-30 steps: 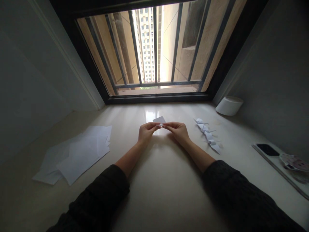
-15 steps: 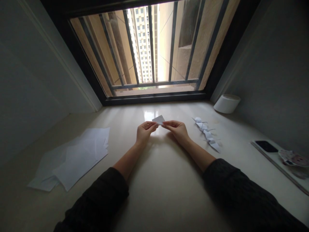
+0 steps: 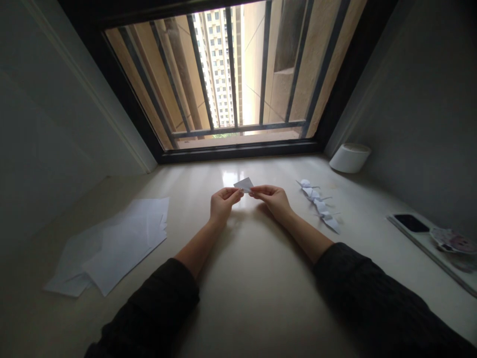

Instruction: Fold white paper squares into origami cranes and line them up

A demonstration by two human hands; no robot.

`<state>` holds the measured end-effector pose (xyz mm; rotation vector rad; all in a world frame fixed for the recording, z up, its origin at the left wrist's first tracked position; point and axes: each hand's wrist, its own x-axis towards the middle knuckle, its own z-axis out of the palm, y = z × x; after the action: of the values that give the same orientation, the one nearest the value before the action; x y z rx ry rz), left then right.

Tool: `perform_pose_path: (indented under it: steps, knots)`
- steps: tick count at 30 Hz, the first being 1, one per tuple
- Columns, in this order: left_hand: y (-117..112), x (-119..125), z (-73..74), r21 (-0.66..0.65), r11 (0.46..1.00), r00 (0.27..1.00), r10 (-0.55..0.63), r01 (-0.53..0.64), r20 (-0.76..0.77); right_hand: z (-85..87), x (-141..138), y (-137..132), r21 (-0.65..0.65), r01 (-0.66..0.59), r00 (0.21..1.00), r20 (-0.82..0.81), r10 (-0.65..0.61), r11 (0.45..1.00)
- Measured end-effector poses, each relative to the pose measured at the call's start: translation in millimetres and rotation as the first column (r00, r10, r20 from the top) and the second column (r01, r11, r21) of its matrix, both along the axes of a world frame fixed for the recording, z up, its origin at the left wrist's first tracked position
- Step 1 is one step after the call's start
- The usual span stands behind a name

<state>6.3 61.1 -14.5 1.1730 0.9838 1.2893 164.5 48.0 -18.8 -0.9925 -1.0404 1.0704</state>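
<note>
A small folded piece of white paper (image 3: pixel 244 184) is held up between my two hands, just above the pale sill. My left hand (image 3: pixel 222 203) pinches its lower left edge between thumb and fingers. On the other side, my right hand (image 3: pixel 274 200) grips the lower right edge in the same way. The paper's upper corner points away from me, and its lower edge is partly covered by my fingertips. To the right of my right hand lies a row of several folded paper cranes (image 3: pixel 318 204).
Loose white paper sheets (image 3: pixel 122 243) lie spread at the left. A white roll (image 3: pixel 349 158) stands at the back right by the wall. Near the right edge is a phone (image 3: pixel 413 226) with a decorated grip (image 3: pixel 452 241). A barred window (image 3: pixel 238 151) closes off the back.
Both hands keep their pinch on the folded paper, with hardly any movement. The whole view has shifted very slightly.
</note>
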Motion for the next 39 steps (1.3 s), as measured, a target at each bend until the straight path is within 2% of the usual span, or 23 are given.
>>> perform_pose_path:
  steps: [23,27,34,39]
  knots:
    - [-1.0,2.0,-0.5,-0.029,1.0,0.997,0.013,-0.011,0.071,3.5,-2.8,-2.7,-0.005,-0.002,1.0,0.023,0.002,1.0]
    - [-2.0,2.0,0.6,0.009,1.0,0.999,-0.014,0.013,0.035,0.7,-3.0,-1.3,-0.001,0.012,1.0,0.016,-0.012,1.0]
    - [-3.2,-0.2,0.7,0.079,0.997,0.994,0.011,-0.002,-0.113,-1.0,-2.8,-1.6,0.013,-0.014,0.997,0.071,0.014,1.0]
    - [-0.7,-0.7,-1.2,0.059,0.998,0.997,0.001,0.003,-0.077,-2.7,-3.1,0.0,0.028,-0.023,0.999,0.044,0.022,0.999]
